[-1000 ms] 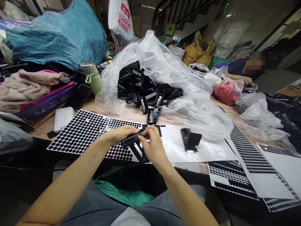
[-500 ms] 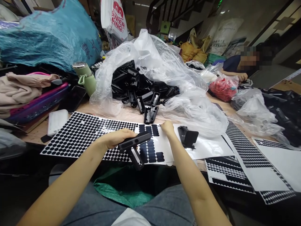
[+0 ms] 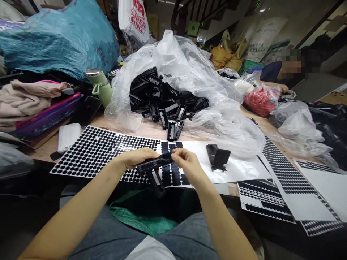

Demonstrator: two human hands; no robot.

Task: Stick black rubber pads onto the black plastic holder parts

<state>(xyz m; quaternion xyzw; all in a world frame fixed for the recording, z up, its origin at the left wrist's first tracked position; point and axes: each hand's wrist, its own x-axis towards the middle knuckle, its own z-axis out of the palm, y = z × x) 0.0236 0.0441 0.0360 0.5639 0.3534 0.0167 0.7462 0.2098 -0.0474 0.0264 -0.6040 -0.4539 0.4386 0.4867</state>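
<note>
My left hand [image 3: 138,159] is closed around a black folding phone stand [image 3: 153,164] with a carbon-like pattern, held tilted over the front edge of the table. Its leg points down toward my lap. At the right end of the stand, my right hand [image 3: 187,162] pinches a dark oval sticker [image 3: 168,156] against the upper face; the fingers partly hide it. Under both hands lies a white sheet [image 3: 108,148] with rows of black round stickers on its left and larger black oval ones in the middle. Another black phone stand [image 3: 218,157] stands unfolded on the sheet's bare right part.
Behind the sheet, a clear plastic bag [image 3: 184,61] spills many black parts [image 3: 162,97]. A green flask [image 3: 99,88] and a white power bank [image 3: 69,137] are at left. More sticker sheets [image 3: 287,173] overlap at right. A person [image 3: 276,74] sits at the far right.
My right hand has moved left and nearer from the sheet's upper edge to the held stand. A dark sticker now lies at the stand's end. My left hand has stayed almost still.
</note>
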